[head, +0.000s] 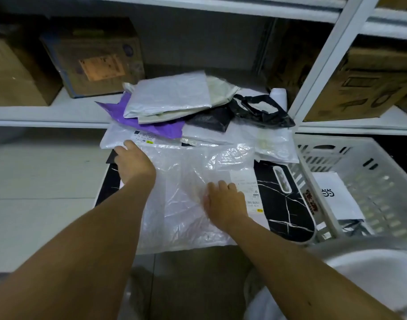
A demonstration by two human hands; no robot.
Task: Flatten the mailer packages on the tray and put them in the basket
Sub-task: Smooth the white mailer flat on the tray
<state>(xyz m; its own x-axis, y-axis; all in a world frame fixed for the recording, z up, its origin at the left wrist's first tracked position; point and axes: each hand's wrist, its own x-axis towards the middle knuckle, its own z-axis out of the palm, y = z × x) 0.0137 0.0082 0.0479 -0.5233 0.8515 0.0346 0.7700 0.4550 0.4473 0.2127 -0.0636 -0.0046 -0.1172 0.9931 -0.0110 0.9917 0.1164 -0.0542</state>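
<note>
- Head view: left hand point(134, 163) and right hand point(223, 203), fingers flat, press a crinkled translucent white plastic mailer point(188, 192) onto the black marble-patterned tray point(285, 204).
- White slatted plastic basket point(382, 162) holds few mailers; a pile of mailers point(174, 107) awaits flattening.

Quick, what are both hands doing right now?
Left hand: open, pressing flat on the clear plastic mailer.
Right hand: open, fingers pressing down on the same mailer.

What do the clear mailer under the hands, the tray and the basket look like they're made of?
Clear mailer: thin glossy plastic film, crinkled and see-through. Tray: black with white marble-like veining and a smooth finish; material unclear. Basket: white moulded plastic, slotted walls.
</note>
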